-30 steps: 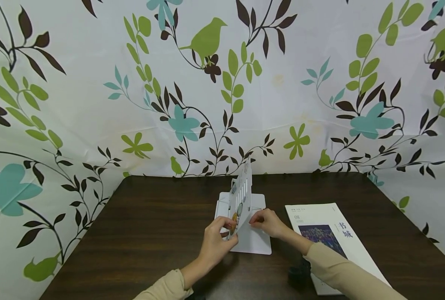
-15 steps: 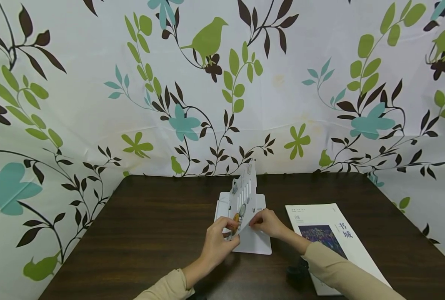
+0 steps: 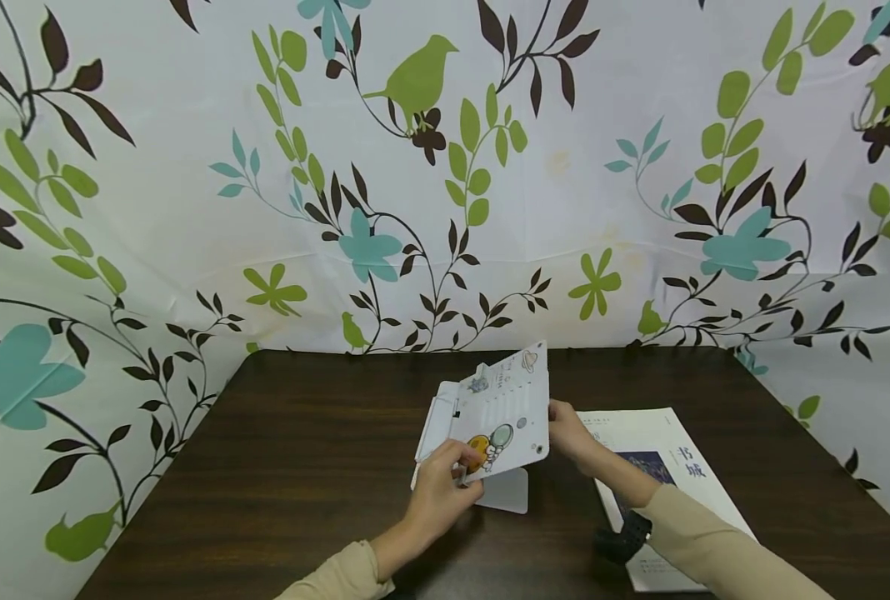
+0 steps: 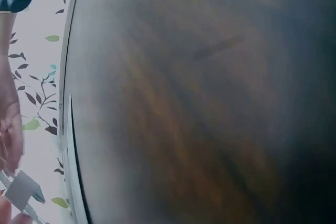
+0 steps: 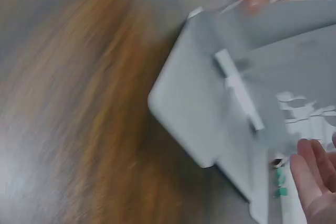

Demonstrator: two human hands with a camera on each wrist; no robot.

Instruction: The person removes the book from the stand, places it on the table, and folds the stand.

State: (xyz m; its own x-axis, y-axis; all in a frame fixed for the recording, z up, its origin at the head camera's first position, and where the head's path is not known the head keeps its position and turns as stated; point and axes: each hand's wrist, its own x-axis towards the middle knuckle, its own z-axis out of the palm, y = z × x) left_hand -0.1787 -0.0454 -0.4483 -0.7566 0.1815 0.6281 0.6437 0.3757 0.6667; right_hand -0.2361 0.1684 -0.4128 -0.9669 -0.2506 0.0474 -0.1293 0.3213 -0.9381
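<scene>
A white folding book stand [image 3: 516,400] with cartoon prints stands in mid-table in the head view, its printed panel tilted above the flat base [image 3: 505,495]. My left hand [image 3: 445,492] pinches the panel's near left corner between thumb and fingers. Beside the panel's right edge is my right hand [image 3: 571,433], its fingertips partly hidden behind it. The right wrist view, blurred, shows the right hand [image 5: 317,187] with fingers extended near the stand's plain back [image 5: 194,87]. In the left wrist view, a small white bracket [image 4: 23,190] of the stand shows at the lower left.
A white magazine [image 3: 703,517] with a dark picture lies right of the stand, partly under the right forearm. A black device [image 3: 625,537] is strapped to the right wrist. The dark wooden table [image 3: 287,467] meets a leaf-and-bird patterned cloth [image 3: 190,250] behind it.
The panel has gone from nearly edge-on to leaning right, with its printed face now showing. The base has turned slightly. My right hand has moved up and right; my left still holds the corner.
</scene>
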